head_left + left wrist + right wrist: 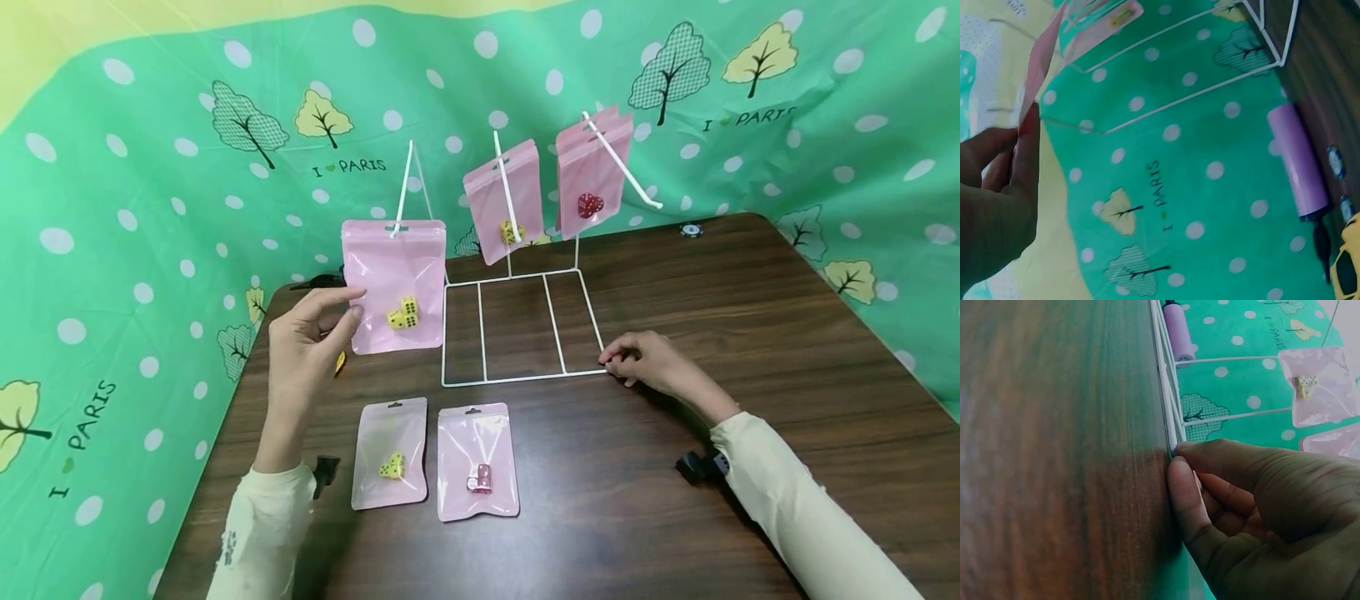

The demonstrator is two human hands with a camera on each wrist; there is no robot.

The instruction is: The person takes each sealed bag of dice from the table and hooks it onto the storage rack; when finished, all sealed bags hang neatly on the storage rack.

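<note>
A white wire rack (pixel 517 379) stands on the brown table (pixel 750 333) with three slanted hooks. On the left hook hangs a pink pouch (pixel 393 283) with yellow dice; my left hand (pixel 351 305) pinches its left edge, and the left wrist view shows the pouch edge (pixel 1038 75) between thumb and fingers (pixel 1025 156). My right hand (pixel 611 363) holds the rack's front right base corner (pixel 1169 434) with curled fingers (pixel 1179 487). A pouch with a yellow die (pixel 504 200) hangs on the middle hook and pouches with red dice (pixel 592 175) on the right hook.
Two pink pouches lie flat at the front: one with yellow dice (pixel 390 454), one with pink dice (pixel 477 462). A purple cylinder (pixel 1304 169) and a small black object (pixel 322 282) lie behind the rack's left side. A chip (pixel 691 230) sits at the far edge. Green dotted cloth (pixel 150 208) surrounds the table.
</note>
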